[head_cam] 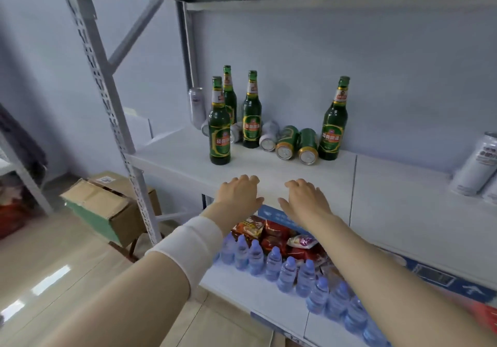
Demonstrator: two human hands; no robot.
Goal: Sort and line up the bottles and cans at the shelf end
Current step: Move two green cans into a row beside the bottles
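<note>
White shelf: green beer bottles, label text unreadable.

Chinese characters on green bottle labels at frame centre, too blurred to be read, likewise silver can print at right edge

Both hands lie palm down on the front edge of the white shelf at the frame's centre, the left hand just beside the right hand, each empty with fingers spread. Above them stand four green bottles, three grouped at centre left and one further right. Between these lie two green cans and a silver can on their sides. Water bottles line the lower shelf at bottom right.
</note>
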